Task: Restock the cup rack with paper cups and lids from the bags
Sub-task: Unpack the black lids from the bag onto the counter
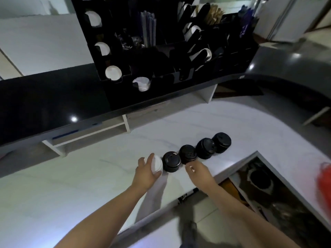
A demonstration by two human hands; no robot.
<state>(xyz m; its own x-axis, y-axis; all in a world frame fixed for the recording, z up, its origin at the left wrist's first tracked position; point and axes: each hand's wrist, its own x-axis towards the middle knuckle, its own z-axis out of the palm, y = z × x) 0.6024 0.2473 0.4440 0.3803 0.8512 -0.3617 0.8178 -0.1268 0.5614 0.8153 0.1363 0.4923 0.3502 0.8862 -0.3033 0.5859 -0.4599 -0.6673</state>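
black cup rack on the raised counter, its round slots showing white cups, part filled | white tabletop; row of four black lid stacks, not yet racked | left grip grasping white lid stack; right grip released, beside the row

Black round plastic lid stacks on white faintly veined marble counter; white lid stack; glossy black upper shelf; black rack showing white cups.
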